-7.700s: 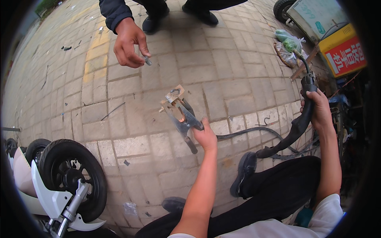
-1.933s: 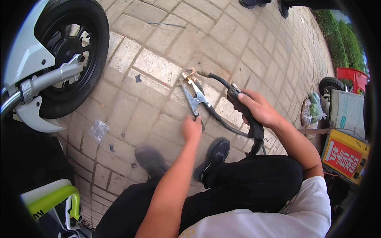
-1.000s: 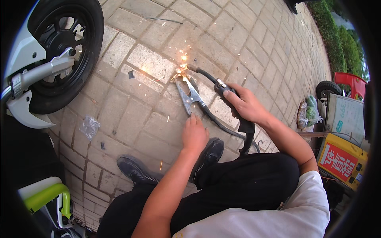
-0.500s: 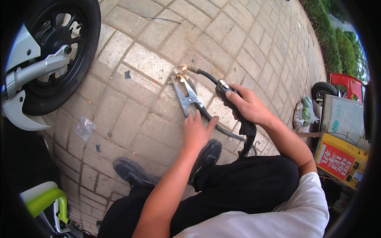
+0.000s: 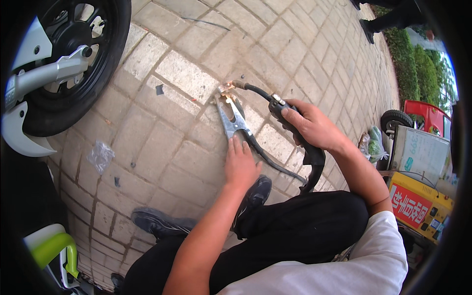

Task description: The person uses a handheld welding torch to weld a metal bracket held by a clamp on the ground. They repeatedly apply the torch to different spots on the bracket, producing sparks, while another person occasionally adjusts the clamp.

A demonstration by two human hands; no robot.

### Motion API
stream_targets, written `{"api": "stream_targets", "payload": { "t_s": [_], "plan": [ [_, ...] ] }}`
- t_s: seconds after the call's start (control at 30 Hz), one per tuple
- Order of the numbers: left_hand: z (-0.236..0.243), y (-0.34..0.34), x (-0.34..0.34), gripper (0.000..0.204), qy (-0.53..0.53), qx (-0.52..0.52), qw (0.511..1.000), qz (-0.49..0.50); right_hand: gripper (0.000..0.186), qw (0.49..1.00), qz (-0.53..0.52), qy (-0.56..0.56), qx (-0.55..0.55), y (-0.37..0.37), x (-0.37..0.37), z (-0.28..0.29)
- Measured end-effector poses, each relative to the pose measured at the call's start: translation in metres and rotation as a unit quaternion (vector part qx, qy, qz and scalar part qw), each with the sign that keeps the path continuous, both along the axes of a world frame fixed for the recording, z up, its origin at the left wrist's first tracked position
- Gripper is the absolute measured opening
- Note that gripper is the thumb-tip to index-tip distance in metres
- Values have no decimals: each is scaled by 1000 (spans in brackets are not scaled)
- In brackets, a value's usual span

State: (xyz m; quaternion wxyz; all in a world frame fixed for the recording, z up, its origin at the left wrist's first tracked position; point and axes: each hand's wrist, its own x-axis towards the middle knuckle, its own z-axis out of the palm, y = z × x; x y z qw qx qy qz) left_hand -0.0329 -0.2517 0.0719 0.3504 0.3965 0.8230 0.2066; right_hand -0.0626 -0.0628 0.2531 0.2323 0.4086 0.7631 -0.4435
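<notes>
My left hand (image 5: 241,163) presses flat on the handle end of a grey metal clamp (image 5: 229,117) lying on the brick pavement. The clamp's jaws pinch a small metal piece (image 5: 225,90). My right hand (image 5: 309,125) grips a black welding torch (image 5: 278,104) whose curved neck and tip reach the small metal piece. A black cable (image 5: 274,163) runs from the clamp back toward my legs. No sparks show at the tip.
A scooter wheel (image 5: 98,73) with a silver fork stands at the upper left. A crumpled plastic scrap (image 5: 101,156) lies on the bricks. A yellow machine box (image 5: 418,206) and a white box stand at the right. My black shoes (image 5: 162,223) rest below the hands.
Sparks flew at the torch tip one second ago and have stopped. Both hands stay in about the same place on the clamp and the torch.
</notes>
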Motion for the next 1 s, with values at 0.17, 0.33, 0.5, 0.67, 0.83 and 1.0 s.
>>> {"api": "stream_targets", "payload": {
  "t_s": [0.17,0.33,0.5,0.67,0.83,1.0],
  "plan": [
    [1,-1,-2,82,-2,4,1000,-3,40,1000,2,-17,4,-2,-5,2],
    [0,-2,-4,83,-10,4,1000,-3,40,1000,7,-21,13,-4,-8,-2],
    [0,-3,-5,85,-30,10,999,2,40,1000,19,-18,13,-4,-8,-5],
    [-1,-3,-4,85,-30,22,999,12,40,1000,17,-16,20,-4,-7,-10],
    [-3,-3,-3,86,-28,23,999,13,41,999,24,-13,24,-4,-6,-12],
    [-2,-3,-4,86,-28,23,999,12,42,1000,19,-10,22,-5,-5,-12]
  ]
}}
